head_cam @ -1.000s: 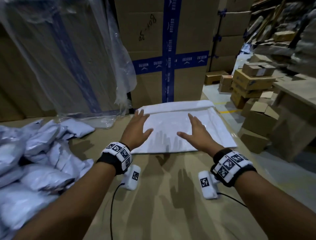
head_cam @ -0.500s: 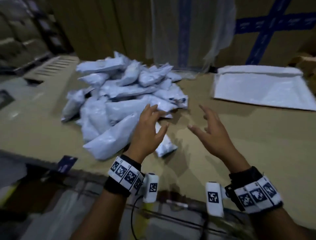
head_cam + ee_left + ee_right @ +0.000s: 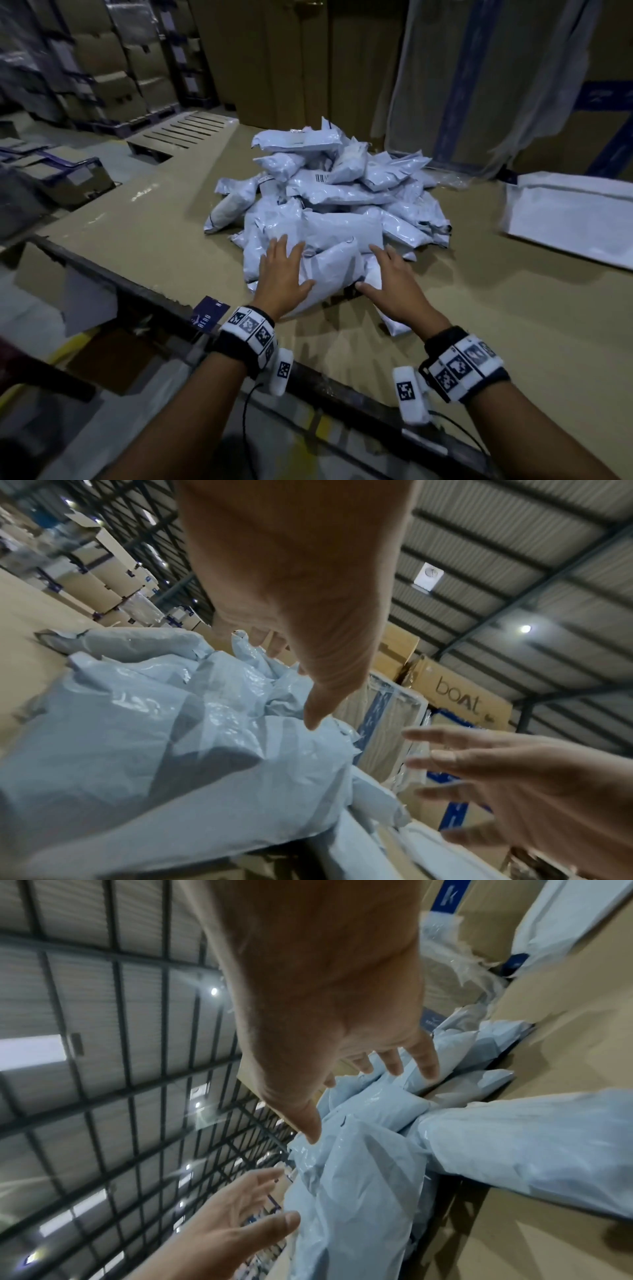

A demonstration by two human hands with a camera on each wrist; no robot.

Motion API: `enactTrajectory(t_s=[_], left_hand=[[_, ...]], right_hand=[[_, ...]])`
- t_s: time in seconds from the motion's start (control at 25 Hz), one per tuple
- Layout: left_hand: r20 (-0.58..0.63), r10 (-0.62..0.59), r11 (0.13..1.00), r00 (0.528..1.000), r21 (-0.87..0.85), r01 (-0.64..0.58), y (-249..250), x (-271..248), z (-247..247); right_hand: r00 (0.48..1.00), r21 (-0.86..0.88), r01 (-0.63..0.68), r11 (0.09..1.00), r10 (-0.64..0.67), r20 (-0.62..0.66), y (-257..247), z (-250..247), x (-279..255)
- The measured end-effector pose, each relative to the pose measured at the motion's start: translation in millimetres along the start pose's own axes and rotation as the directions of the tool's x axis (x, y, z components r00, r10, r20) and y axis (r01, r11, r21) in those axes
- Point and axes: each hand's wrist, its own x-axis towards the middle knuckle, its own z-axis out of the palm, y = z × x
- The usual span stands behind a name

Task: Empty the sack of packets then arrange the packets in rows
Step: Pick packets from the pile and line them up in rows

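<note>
A heap of pale blue-grey plastic packets (image 3: 329,202) lies on the cardboard-covered table (image 3: 496,308). The flattened white sack (image 3: 568,219) rests at the right. My left hand (image 3: 282,274) hovers with spread fingers over the left side of the nearest packet (image 3: 334,274). My right hand (image 3: 394,281) reaches with straight fingers at that packet's right side. In the left wrist view, the left hand (image 3: 294,669) is just above the crumpled packets (image 3: 154,737). In the right wrist view, the right hand (image 3: 359,1088) sits just above the packets (image 3: 359,1177). Neither hand holds anything.
The table's near edge is a dark metal rail (image 3: 144,291). Tall cardboard boxes with blue tape (image 3: 599,113) and clear plastic wrap (image 3: 445,85) stand behind the heap. Stacked boxes (image 3: 102,61) and a pallet (image 3: 185,133) are at the far left.
The view swung left from the flattened sack to the packet heap. Both hands left the sack and moved onto the near side of the heap, either side of the nearest packet.
</note>
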Motion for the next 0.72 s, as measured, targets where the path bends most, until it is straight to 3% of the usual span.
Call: enactTrajectory(t_s=[0.2,0.32,0.4,0.48,0.6,0.72], left_hand=[[0.245,-0.145,0.989,0.959,0.035,0.141,-12.2,66.0,12.3],[0.297,-0.076,0.992,0.952,0.117,0.043,-8.8,77.8,41.7],[0.324,-0.006,0.985,0.946,0.165,-0.051,-5.8,80.0,62.1],[0.321,0.071,0.982,0.945,0.146,-0.123,-8.4,82.6,70.3],[0.218,0.227,0.964,0.949,0.086,-0.250,-23.3,97.0,71.9],[0.089,0.377,0.915,0.922,0.115,-0.386,-23.5,106.4,73.3]], right_hand=[[0.984,-0.307,0.021,0.951,0.035,0.177,-1.0,3.9,87.8],[0.947,-0.236,-0.029,0.971,0.102,0.304,12.8,14.9,111.4],[0.944,-0.266,-0.065,0.962,0.145,0.295,35.6,17.3,110.3],[0.945,-0.368,-0.067,0.928,0.177,0.274,58.7,12.1,100.4],[0.928,-0.518,-0.102,0.849,0.269,0.259,82.5,-6.4,95.6],[0.903,-0.436,-0.248,0.865,0.369,0.220,73.7,-13.3,105.9]])
